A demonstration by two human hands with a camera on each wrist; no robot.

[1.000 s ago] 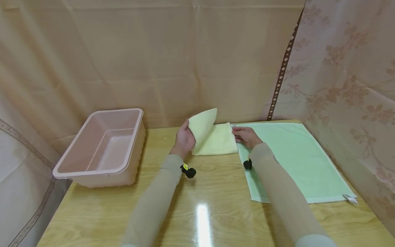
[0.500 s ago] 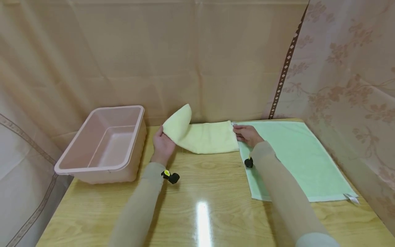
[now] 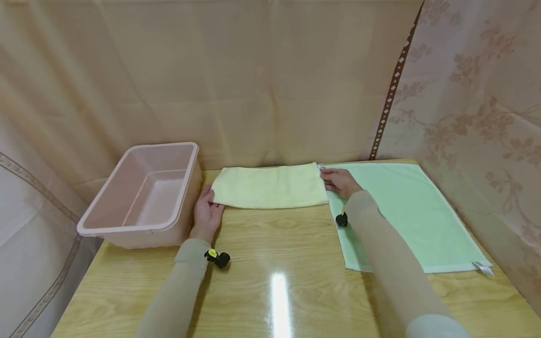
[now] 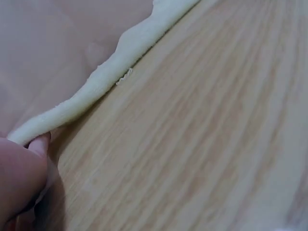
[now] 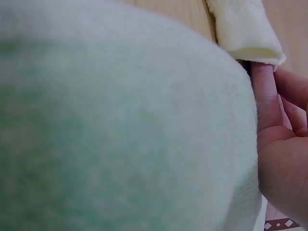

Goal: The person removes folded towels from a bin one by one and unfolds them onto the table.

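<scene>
A pale yellow towel lies as a long flat folded strip near the table's back edge. My left hand grips its left end, and in the left wrist view a fingertip shows under the towel's edge. At the opposite end, my right hand pinches the towel's edge near a small white tag. The right wrist view shows that hand's fingers at the folded end of the yellow towel. Under the right forearm, a light green towel is spread flat.
A pink plastic basin stands at the left, close beside my left hand; nothing shows inside it. The wooden table has a bright light reflection in front. Beige curtains hang behind, and a floral one hangs at the right.
My left hand has moved left and down toward the basin, drawing out the raised, curled end of the yellow towel until it lies flat. The right hand has stayed at the towel's right end.
</scene>
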